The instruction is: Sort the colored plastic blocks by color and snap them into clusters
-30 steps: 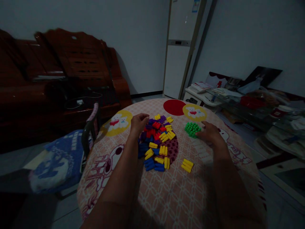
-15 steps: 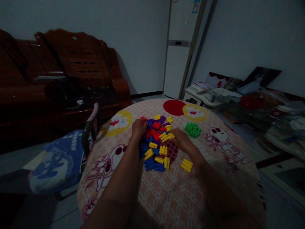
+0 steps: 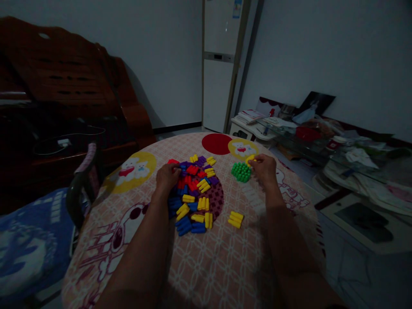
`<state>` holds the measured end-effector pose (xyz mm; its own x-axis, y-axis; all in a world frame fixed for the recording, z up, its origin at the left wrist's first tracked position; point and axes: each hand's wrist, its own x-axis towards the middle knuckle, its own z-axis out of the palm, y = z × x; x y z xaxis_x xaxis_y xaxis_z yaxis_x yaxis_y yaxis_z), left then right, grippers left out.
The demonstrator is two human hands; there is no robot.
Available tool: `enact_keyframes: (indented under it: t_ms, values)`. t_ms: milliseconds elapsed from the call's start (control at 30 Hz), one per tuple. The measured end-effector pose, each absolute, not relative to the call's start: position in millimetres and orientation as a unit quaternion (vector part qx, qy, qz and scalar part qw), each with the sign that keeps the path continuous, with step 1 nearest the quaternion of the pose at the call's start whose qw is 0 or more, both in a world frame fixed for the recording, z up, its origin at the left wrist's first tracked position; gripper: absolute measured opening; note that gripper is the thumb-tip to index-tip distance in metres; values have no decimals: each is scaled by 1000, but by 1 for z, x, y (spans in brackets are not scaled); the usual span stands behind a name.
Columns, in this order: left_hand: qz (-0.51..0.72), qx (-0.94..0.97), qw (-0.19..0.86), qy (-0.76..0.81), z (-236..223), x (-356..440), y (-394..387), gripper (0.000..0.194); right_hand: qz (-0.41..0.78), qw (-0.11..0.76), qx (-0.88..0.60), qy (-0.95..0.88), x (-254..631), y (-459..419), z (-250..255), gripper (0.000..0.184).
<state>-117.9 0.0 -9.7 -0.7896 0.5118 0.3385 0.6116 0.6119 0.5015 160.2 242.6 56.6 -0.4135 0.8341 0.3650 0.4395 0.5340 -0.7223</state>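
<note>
A pile of plastic toy building blocks in red, blue, purple and yellow (image 3: 193, 185) lies in the middle of the round table. At its far left edge is my left hand (image 3: 166, 178), fingers bent together among the blocks; what they grip, if anything, is hidden. A red block (image 3: 173, 162) shows just beyond those fingers. My right hand (image 3: 265, 170) pinches a yellow block (image 3: 250, 160) at the right, beside a compact cluster of green blocks (image 3: 241, 171). One separate yellow block group (image 3: 236, 219) rests nearer to me, right of the pile.
A patterned cloth covers the round table (image 3: 212, 262). At the left stands a chair with a blue cover (image 3: 35, 240), with a wooden sofa (image 3: 74, 81) behind. A tall white cabinet-like appliance (image 3: 217, 90) fills the corner. Papers and clutter lie on a glass-topped stand (image 3: 289, 131).
My right hand has moved right, from the pile to beside the green cluster, carrying a yellow block. My left hand stays at the pile's left edge. The view has turned right.
</note>
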Motion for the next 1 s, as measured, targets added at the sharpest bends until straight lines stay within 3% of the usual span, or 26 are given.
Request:
enact_keyframes:
  t_ms: [167, 333, 467, 633, 800, 1000]
  values:
    - [-302, -317, 69, -897, -8, -117, 0, 35, 90, 332, -502, -794, 187, 271, 36, 19]
    - [-319, -314, 67, -892, -3, -114, -1, 29, 21, 277, -512, -813, 192, 274, 6, 25]
    - [-349, -317, 62, -880, 12, -104, 3, 30, 27, 253, -516, -818, 194, 276, 5, 27]
    - [-385, -425, 18, -819, 28, -71, 23, 30, 25, 321, -497, -806, 185, 266, 28, 35]
    - [-319, -558, 10, -766, 11, -39, 48, 38, 76, 323, -415, -847, 158, 236, 47, 32]
    - [-267, -573, 9, -775, -2, -39, 54, 25, 118, 278, -346, -888, 137, 208, 47, 25]
